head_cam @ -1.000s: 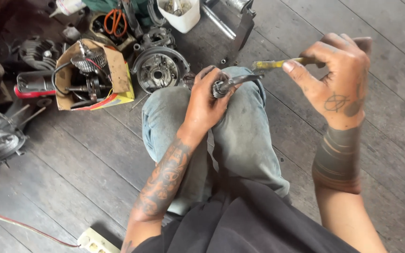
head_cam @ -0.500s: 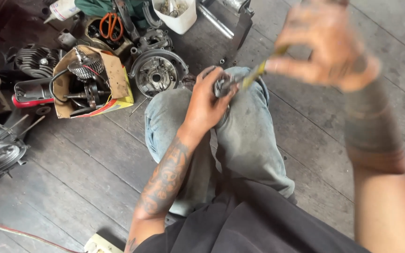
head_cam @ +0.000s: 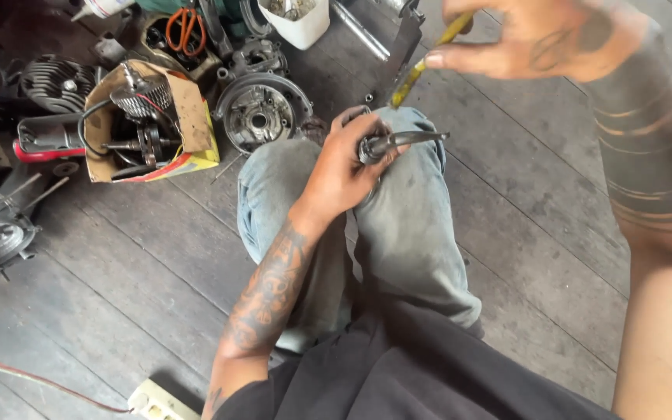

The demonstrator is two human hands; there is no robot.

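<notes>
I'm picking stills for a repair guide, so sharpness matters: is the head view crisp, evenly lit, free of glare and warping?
Head view: soft, even daylight with faint shadows and no glare; the left hand gripping the small dark metal part is sharp; the right hand with the thin yellow-handled tool sits close, oversized and slightly soft; the grey wooden floor planks splay outward at the frame edges.
</notes>
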